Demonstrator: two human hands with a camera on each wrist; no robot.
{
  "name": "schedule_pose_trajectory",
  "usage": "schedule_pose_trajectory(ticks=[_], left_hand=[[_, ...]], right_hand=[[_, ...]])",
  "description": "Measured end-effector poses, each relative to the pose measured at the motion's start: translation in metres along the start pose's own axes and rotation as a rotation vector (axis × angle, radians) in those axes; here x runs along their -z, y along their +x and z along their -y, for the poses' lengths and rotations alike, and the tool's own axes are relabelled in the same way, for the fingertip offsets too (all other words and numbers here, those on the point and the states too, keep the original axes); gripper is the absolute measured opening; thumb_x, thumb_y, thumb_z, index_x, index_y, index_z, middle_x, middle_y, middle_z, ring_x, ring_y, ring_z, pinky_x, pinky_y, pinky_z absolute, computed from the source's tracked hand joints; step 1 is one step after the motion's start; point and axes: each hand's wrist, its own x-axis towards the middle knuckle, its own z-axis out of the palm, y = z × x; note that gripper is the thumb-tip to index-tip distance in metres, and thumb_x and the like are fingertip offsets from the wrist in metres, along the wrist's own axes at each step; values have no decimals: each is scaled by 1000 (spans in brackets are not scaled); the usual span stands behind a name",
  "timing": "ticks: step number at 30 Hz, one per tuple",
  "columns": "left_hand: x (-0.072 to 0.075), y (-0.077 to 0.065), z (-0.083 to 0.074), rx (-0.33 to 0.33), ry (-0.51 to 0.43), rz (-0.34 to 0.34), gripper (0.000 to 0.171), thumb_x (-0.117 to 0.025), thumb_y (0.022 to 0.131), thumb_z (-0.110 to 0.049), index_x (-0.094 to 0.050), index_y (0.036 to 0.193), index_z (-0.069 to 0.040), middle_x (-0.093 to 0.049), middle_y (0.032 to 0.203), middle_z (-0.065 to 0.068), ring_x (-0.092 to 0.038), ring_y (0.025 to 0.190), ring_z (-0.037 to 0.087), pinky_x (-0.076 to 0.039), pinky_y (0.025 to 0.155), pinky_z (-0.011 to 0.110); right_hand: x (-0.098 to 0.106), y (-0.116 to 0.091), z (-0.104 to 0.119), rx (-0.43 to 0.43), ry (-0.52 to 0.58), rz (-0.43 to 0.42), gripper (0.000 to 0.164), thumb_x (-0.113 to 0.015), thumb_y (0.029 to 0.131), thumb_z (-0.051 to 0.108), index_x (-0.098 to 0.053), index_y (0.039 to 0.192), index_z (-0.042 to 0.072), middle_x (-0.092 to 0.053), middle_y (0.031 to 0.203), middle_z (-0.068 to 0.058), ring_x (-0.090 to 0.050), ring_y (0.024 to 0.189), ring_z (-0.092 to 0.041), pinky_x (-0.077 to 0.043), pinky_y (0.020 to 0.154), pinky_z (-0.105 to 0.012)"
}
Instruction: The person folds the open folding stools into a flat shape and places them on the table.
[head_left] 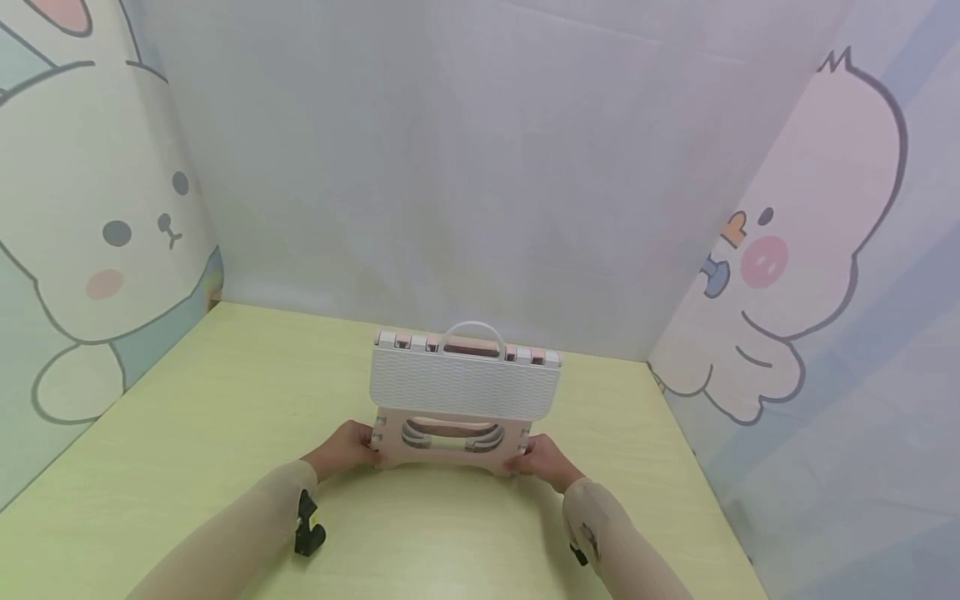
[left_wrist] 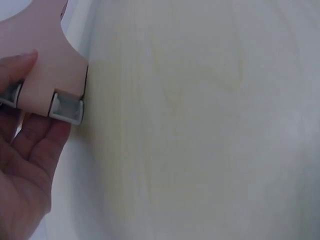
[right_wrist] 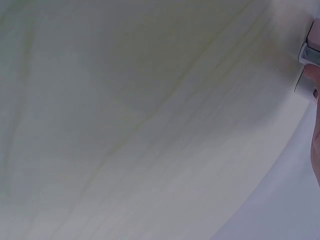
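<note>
A pink and white folding step stool [head_left: 465, 383] stands on the table in front of me, its white textured panel facing me and a white carrying handle [head_left: 472, 325] arching over its top. My left hand [head_left: 345, 448] grips the left edge of the pink leg panel [head_left: 450, 425] near the bottom. In the left wrist view, that hand [left_wrist: 25, 170] has its thumb on the pink face and its fingers behind. On the opposite edge, my right hand [head_left: 551, 462] pinches the same panel low down. Only a sliver of the right hand [right_wrist: 316, 125] shows in the right wrist view.
The pale yellow table [head_left: 225, 400] extends to both sides of the stool. A plain light curtain [head_left: 450, 167] hangs behind it. Cartoon-printed cloths with a rabbit [head_left: 90, 192] and a chick [head_left: 825, 217] stand along the left and right sides.
</note>
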Motion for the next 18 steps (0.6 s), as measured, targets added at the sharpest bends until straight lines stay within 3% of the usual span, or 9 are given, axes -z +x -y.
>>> schedule_pose_trajectory(ticks=[18], left_hand=[[0,2,-1,9,13,-4,16,-71,75,2,-69,88,9,-69,78,9,-50,66,16,-45,63,31]], right_hand=[[1,-4,11,8,-7,-13,23,-70,74,1,-67,93,-13,-71,86,-14,-58,71,-11,-50,66,-29]])
